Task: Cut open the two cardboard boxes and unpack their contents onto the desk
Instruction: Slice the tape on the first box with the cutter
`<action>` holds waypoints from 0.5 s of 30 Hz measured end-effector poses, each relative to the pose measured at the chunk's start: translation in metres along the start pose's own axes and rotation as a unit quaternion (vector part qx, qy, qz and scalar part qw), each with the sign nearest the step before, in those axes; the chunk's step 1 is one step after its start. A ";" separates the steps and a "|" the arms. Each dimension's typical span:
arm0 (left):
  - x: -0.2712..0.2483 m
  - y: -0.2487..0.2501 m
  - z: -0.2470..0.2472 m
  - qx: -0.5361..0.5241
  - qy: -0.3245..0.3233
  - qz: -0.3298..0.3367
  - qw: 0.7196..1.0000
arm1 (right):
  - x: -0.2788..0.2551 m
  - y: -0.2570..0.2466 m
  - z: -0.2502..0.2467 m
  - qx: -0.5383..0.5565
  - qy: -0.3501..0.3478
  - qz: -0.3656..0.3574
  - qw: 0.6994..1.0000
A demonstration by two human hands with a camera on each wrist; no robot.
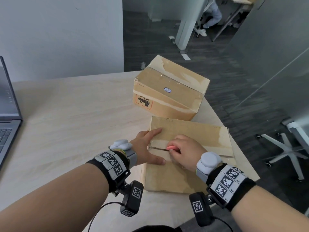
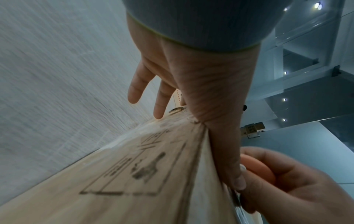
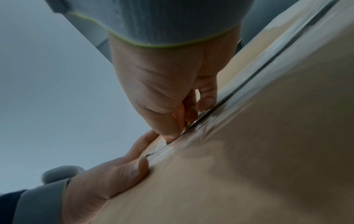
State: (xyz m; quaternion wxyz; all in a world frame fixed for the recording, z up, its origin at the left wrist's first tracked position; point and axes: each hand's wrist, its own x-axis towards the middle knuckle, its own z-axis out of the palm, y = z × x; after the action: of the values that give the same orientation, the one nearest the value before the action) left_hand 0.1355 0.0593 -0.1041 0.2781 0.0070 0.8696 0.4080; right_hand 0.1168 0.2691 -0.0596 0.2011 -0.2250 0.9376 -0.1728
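A flat cardboard box (image 1: 189, 171) lies near me on the desk (image 1: 75, 123), its top seam sealed with clear tape (image 3: 249, 78). My left hand (image 1: 145, 148) presses its left edge, fingers straight and thumb on top. My right hand (image 1: 184, 149) grips a small pink cutter (image 1: 172, 147) with its blade in the seam, where a dark slit runs left to the box's edge. The left wrist view shows the left hand (image 2: 191, 91) on the printed side of the box (image 2: 134, 174), with the cutter (image 2: 256, 166) beside the thumb. A second, taller taped box (image 1: 168, 91) stands behind.
An open laptop (image 1: 8, 114) sits at the desk's left edge. The near box lies close to the desk's right edge, beyond which are dark carpet and an office chair base (image 1: 287, 148). A glass wall stands on the right.
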 end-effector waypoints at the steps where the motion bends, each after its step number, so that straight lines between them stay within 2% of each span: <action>1: 0.000 0.001 0.001 0.001 0.002 -0.002 1.000 | -0.004 0.005 -0.002 -0.003 -0.002 0.008 1.000; 10: -0.002 0.006 0.004 0.012 0.016 -0.008 1.000 | -0.033 0.049 -0.009 -0.005 0.037 0.052 0.998; 15: -0.007 0.022 0.006 0.140 0.062 -0.033 0.988 | -0.042 0.064 -0.010 -0.006 0.043 0.046 0.998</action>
State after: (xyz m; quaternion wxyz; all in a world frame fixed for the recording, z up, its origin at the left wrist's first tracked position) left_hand 0.1393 0.0765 -0.0878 0.2333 -0.0084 0.9333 0.2729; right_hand 0.1239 0.3454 -0.0648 0.1671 -0.1754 0.9557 -0.1672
